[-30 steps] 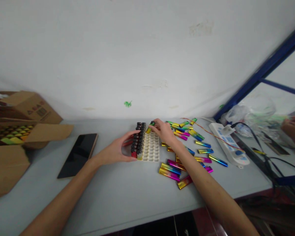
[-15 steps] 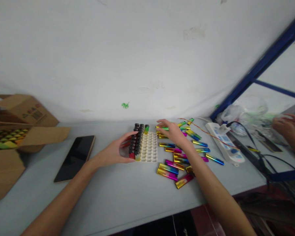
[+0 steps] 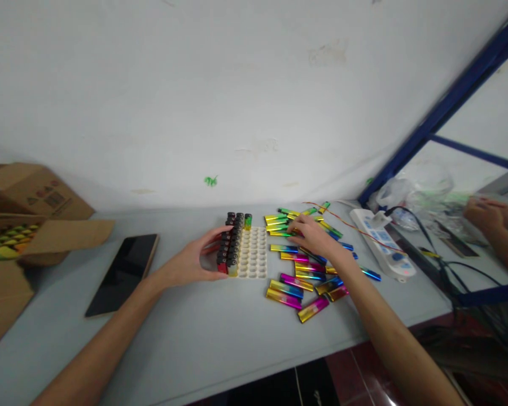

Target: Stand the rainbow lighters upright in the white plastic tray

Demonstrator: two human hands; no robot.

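Grey table (image 3: pixel 186 338) — lighters (image 3: pixel 296 282), tray (image 3: pixel 254 256), phone (image 3: pixel 122 273)

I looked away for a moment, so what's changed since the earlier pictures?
The right hand let go of the green-and-yellow lighter, now upright in the tray, and moved right to the loose lighters. The left hand stayed at the black-topped lighters; the phone stayed put.
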